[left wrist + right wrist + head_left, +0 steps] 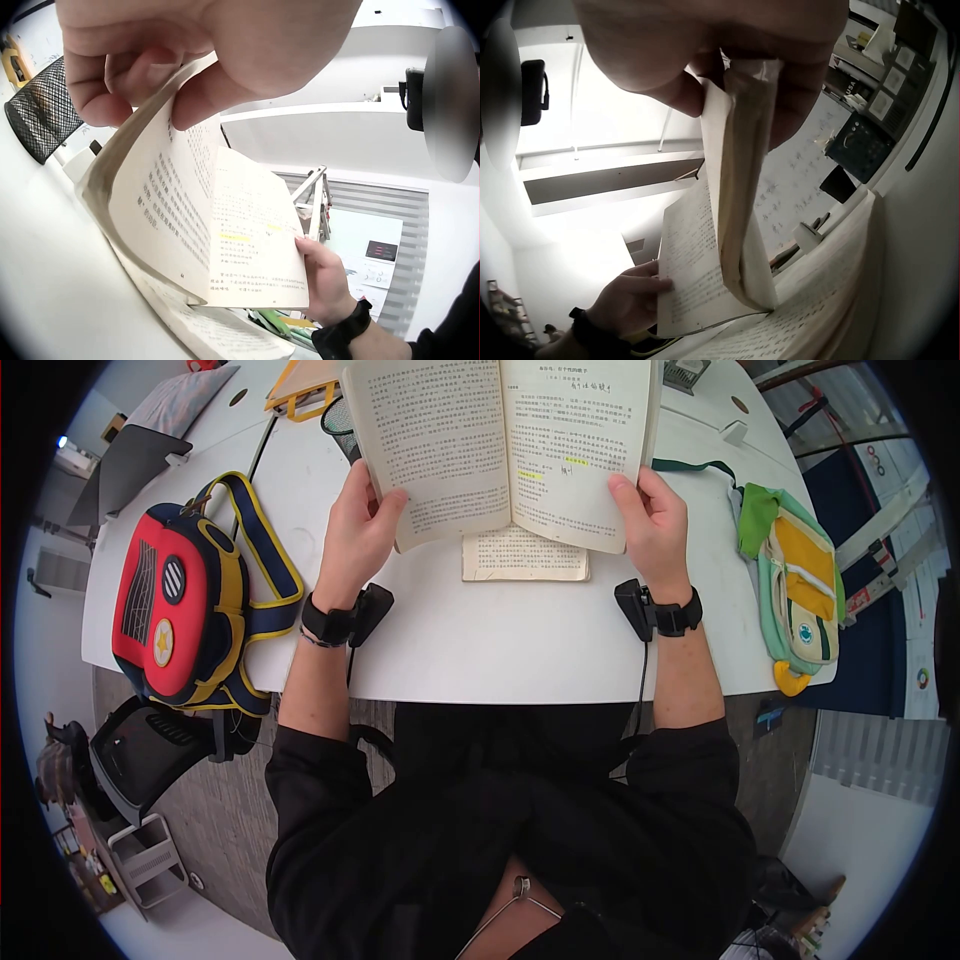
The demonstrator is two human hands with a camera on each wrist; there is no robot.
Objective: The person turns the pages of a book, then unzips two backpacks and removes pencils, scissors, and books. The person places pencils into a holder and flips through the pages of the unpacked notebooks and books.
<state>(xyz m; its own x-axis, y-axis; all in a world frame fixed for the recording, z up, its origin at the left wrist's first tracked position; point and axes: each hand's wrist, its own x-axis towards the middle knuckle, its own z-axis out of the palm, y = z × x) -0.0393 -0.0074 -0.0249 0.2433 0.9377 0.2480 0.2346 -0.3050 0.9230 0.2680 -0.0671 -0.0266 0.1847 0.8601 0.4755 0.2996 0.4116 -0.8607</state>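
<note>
Fingers (103, 106) behind book (166, 210), left wrist view.

The open book (440, 460) and the lower book (525, 557) are of matt paper, smooth across the printed pages and rougher along the cut edges, on a desk (490, 650) with a smooth, white, faintly sheened top. The mesh cup (46, 109) looks like black metal wire; the red backpack (180, 605) has a smooth front and woven cloth straps. The green bag (800, 590) and black sleeves (318, 765) are matt cloth, the stool (148, 860) smooth and pale.
</note>
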